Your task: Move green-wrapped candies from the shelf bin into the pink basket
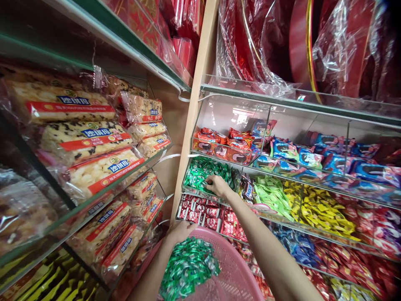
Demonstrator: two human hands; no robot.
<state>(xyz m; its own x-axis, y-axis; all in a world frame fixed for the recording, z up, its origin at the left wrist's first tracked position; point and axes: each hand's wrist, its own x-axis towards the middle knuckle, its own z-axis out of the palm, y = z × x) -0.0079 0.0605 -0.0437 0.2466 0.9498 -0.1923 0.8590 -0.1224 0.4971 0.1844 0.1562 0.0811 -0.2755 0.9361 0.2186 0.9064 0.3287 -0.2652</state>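
My left hand [181,231] is closed over the far rim of a pink plastic basket [239,255]. Inside the basket lies a heap of green-wrapped candies [189,267]. On the shelf ahead, my right hand [216,185] reaches into a clear compartment of the same green-wrapped candies [200,171]. Its fingers are curled together with the tips at the candies' surface; whether one is pinched there is hidden. Dark-wrapped bars [247,188] sit just right of this hand.
Left shelves hold stacked packaged pastry bars [105,167]. Right of my arm are light green candies [272,192] and yellow candies [319,209]. A glass shelf edge [282,98] runs above, and a wooden post [191,83] stands at the corner. Red-wrapped sweets [200,211] lie below.
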